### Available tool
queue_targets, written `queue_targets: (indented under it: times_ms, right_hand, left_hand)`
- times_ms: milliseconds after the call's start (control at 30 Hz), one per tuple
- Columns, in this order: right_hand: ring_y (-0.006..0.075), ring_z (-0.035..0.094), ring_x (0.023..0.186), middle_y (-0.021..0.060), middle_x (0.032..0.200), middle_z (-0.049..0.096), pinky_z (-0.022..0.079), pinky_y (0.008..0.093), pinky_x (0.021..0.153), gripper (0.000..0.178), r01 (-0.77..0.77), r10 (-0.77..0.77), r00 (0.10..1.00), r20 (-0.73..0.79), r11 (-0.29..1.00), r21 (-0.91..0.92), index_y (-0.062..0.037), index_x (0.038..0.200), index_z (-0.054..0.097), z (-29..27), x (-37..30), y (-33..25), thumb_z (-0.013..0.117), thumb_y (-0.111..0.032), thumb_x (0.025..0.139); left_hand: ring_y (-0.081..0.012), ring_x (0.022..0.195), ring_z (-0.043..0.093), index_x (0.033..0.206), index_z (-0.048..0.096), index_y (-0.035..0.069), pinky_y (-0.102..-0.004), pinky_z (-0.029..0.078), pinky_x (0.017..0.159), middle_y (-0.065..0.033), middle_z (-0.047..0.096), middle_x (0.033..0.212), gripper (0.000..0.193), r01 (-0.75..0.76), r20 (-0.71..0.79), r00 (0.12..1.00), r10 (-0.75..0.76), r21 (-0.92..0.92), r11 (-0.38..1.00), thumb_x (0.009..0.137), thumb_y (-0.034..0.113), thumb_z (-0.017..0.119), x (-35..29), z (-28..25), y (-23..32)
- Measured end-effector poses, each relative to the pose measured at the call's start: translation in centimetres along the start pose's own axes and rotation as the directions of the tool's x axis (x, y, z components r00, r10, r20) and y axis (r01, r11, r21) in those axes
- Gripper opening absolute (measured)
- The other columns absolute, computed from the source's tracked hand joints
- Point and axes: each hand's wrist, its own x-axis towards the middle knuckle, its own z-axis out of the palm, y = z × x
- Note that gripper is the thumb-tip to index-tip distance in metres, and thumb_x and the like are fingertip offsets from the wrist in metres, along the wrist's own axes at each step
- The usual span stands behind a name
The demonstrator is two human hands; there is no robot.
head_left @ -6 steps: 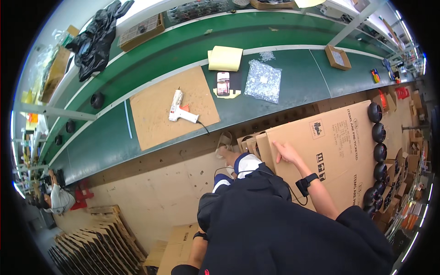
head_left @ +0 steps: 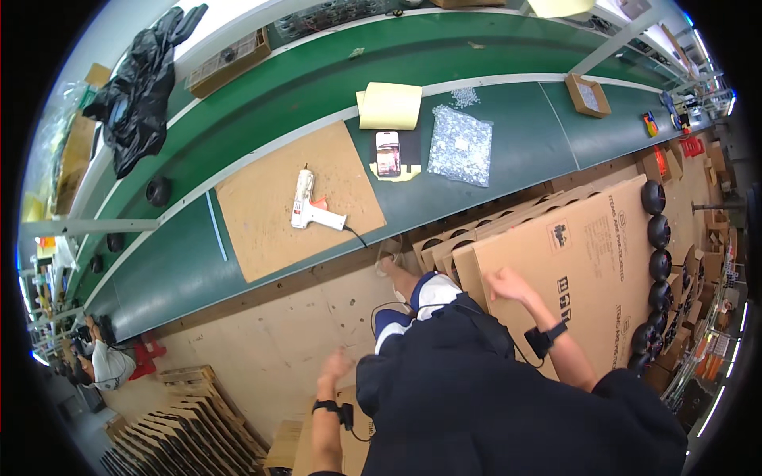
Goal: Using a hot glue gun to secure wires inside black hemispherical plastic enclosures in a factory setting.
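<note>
The printed cardboard sheet (head_left: 520, 252) lies to the person's right, beyond the near edge of the green surface (head_left: 508, 168), as the outermost of several brown layers, with black round parts (head_left: 659, 232) lined along its far right side. The right hand (head_left: 512, 285) is at the sheet's left edge with its fingers curled in; whether they pinch the cardboard or only rest against it cannot be told. The left hand (head_left: 337, 364) hangs well apart, over the floor (head_left: 262, 341), blurred, with nothing visible in it; how wide its fingers are spread is unclear. The cardboard looks stiff but thin for its breadth, so it would probably be fairly light by itself, yet awkward and apt to bow if lifted by one corner. If the round parts are fixed to it, their weight would likely drag that side down. The surface seems dry and slightly smooth, offering fair grip, while the edges could crease under a hard pinch. The best hold would likely be one hand on each of two opposite edges, fingers behind and thumbs in front, clear of the round parts.
</note>
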Motion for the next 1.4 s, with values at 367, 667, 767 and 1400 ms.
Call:
queue_targets:
  times_ms: [367, 667, 767, 1400]
  right_hand:
    - [0.0423, 0.053, 0.117, 0.0232, 0.132, 0.051, 0.048, 0.0462, 0.096, 0.039, 0.606, -0.684, 0.683, -0.258, 0.727, -0.323, -0.0006, 0.122, 0.057, 11.5, 14.3, -21.0, 0.061, -0.009, 0.083]
    - [0.0437, 0.033, 0.14, 0.0235, 0.155, 0.032, 0.034, 0.0493, 0.115, 0.059, 0.525, -0.757, 0.624, -0.193, 0.589, -0.614, -0.0042, 0.143, 0.046, 15.4, 26.9, -20.3, 0.056, -0.016, 0.086]
    - [0.0421, 0.03, 0.143, 0.0214, 0.158, 0.029, 0.031, 0.0506, 0.116, 0.058, 0.474, -0.744, 0.641, -0.19, 0.578, -0.664, -0.0084, 0.145, 0.046, 16.1, 27.4, -19.9, 0.052, -0.023, 0.089]
    - [0.0404, 0.029, 0.144, 0.0192, 0.158, 0.03, 0.029, 0.0494, 0.117, 0.06, 0.447, -0.717, 0.666, -0.206, 0.605, -0.659, -0.0131, 0.145, 0.046, 16.5, 27.3, -20.2, 0.053, -0.023, 0.087]
  left_hand:
    - [-0.044, 0.134, 0.04, 0.142, 0.045, -0.002, -0.05, 0.033, 0.112, -0.0296, 0.043, 0.145, 0.051, 0.2, -0.976, 0.213, -0.049, -0.006, 0.98, 0.096, 0.021, 0.049, 18.4, -29.9, 3.0]
    - [-0.042, 0.138, 0.039, 0.145, 0.045, 0.004, -0.0516, 0.031, 0.113, -0.0249, 0.041, 0.149, 0.05, 0.109, -0.994, -0.007, -0.111, -0.111, 0.988, 0.098, 0.02, 0.042, 22.4, -28.2, 4.7]
    - [-0.0419, 0.138, 0.038, 0.145, 0.045, 0.003, -0.0517, 0.031, 0.113, -0.0248, 0.041, 0.15, 0.05, 0.11, -0.995, -0.013, -0.103, -0.104, 0.988, 0.098, 0.02, 0.041, 22.3, -28.3, 4.4]
    - [-0.0404, 0.139, 0.037, 0.145, 0.045, 0.003, -0.0519, 0.031, 0.112, -0.024, 0.038, 0.152, 0.051, 0.111, -0.993, -0.016, -0.118, -0.119, 0.987, 0.099, 0.024, 0.039, 22.5, -28.3, 4.2]
